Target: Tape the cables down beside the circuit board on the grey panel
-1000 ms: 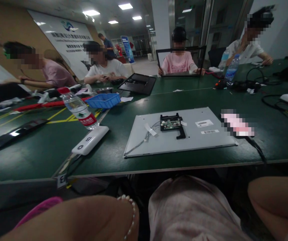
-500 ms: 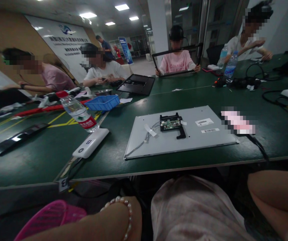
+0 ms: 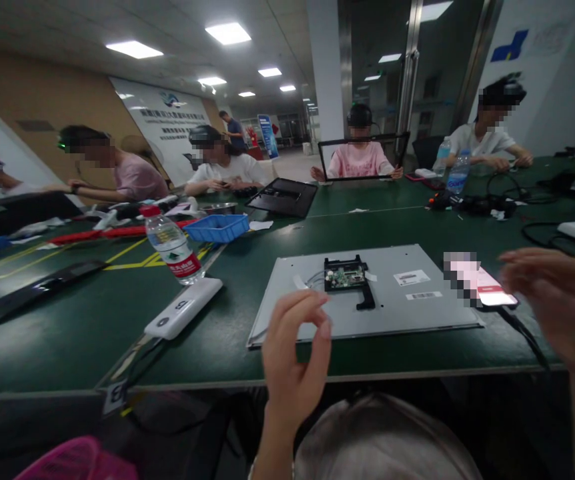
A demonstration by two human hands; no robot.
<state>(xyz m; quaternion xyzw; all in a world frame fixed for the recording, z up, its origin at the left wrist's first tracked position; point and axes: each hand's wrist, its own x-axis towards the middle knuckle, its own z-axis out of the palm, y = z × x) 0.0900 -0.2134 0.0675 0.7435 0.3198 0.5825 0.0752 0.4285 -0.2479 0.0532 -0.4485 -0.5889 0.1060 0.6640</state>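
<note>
A flat grey display panel (image 3: pixel 317 313) lies on the green table in front of me. On its back are a small green circuit board (image 3: pixel 345 277) in a black bracket (image 3: pixel 366 298), thin cables and white labels. My left hand (image 3: pixel 295 350) is raised before the panel's near left part, fingers curved and thumb apart, with nothing in it. Over at the right, my right hand (image 3: pixel 560 307) hovers beside a lit phone (image 3: pixel 492 288). Its fingers look stretched out and somewhat blurred, and no object shows in them. A cable (image 3: pixel 520 327) runs from the phone past the table edge.
Left of the panel are a white power bank (image 3: pixel 185 309) with a cable, a red-capped water bottle (image 3: pixel 172 248), a blue tray (image 3: pixel 217 228) and a dark glossy strip (image 3: pixel 42 288). Across the table, a person (image 3: pixel 360 157) holds a black frame (image 3: pixel 362 179). A pink basket (image 3: pixel 77 460) stands below.
Both my hands have come up into view from below, the left toward the panel and the right near the phone. The camera has tilted up. Across the table, the black frame is more level.
</note>
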